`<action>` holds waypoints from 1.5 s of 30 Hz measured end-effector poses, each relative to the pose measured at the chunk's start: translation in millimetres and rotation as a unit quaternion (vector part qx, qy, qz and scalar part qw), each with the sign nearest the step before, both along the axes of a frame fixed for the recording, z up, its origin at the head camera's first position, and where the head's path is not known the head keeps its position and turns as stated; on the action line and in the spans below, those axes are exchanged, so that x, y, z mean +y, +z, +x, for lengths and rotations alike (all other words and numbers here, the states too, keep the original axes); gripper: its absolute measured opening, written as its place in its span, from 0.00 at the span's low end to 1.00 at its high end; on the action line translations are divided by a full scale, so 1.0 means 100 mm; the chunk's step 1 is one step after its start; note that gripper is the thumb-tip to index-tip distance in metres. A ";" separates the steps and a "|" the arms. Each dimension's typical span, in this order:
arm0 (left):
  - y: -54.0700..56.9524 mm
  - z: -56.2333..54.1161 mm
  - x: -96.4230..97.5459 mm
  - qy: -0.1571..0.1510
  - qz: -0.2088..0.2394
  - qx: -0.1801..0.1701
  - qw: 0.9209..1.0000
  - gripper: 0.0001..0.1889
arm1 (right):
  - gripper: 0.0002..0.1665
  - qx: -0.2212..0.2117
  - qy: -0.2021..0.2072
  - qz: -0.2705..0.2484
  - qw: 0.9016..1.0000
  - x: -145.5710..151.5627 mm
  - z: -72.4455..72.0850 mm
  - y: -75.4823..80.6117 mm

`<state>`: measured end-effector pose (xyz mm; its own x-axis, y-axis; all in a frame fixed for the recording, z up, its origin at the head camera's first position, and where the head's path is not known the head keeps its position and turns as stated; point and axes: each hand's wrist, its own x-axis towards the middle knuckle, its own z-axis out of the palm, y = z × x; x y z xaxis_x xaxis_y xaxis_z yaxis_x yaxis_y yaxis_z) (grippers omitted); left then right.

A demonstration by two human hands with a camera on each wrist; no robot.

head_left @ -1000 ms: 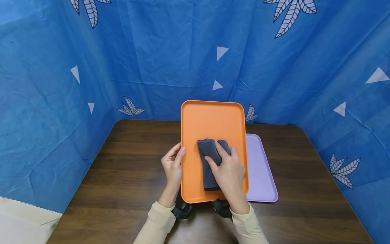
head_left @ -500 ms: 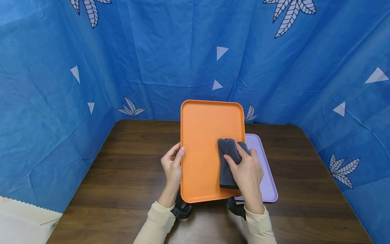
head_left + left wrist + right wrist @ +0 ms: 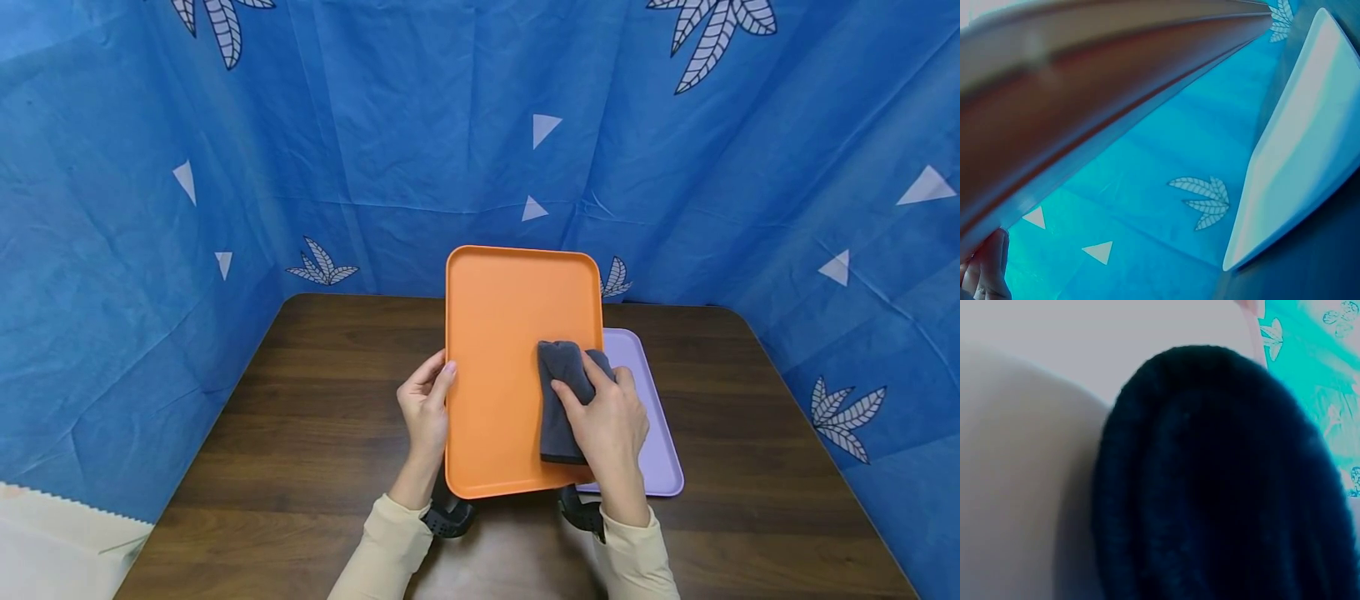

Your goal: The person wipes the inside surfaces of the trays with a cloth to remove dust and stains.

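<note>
In the head view an orange rectangular tray (image 3: 498, 333) is held up, tilted, its inner face toward the head camera. My left hand (image 3: 426, 408) grips its left edge, thumb on the front and fingers behind. A folded dark grey cloth (image 3: 558, 417) lies against the tray's right side, pinched between the thumb and fingers of my right hand (image 3: 611, 417). The left wrist view shows the underside of the tray (image 3: 1085, 94) and some fingers (image 3: 991, 269) at its edge. Close up in the right wrist view, the folded cloth (image 3: 1222, 475) hides much of the tray's face.
Partly behind the orange tray, a lavender tray (image 3: 660, 450) lies on the brown wooden table (image 3: 315, 433). Blue patterned curtains (image 3: 405, 125) hang around the back and sides. A pale sheet (image 3: 60, 542) shows at the lower left.
My right hand has moved the cloth rightward from the tray's middle to its right edge, then stayed there over the last half second. The left hand and tray have hardly moved.
</note>
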<state>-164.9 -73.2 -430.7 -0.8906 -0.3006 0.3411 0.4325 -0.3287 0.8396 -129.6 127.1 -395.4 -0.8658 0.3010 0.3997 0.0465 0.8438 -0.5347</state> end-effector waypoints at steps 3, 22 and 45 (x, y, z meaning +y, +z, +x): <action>0.00 0.00 0.00 0.001 0.002 0.000 1.000 0.16 | 0.36 0.002 -0.002 0.000 1.000 -0.04 0.00 -0.01; -0.02 0.00 0.03 0.004 0.008 0.005 1.000 0.16 | 0.35 0.047 0.056 0.048 0.996 -0.52 0.03 0.05; -0.03 0.01 0.03 -0.024 0.012 -0.003 1.000 0.17 | 0.33 0.106 0.119 0.111 0.981 -0.85 0.08 0.07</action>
<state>-163.6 -70.3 -433.7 -0.9060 -0.2656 0.3296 0.4114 -0.3690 0.8334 -121.9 42.4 -388.4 -0.7919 -0.0146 0.6105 -0.2584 0.9138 -0.3133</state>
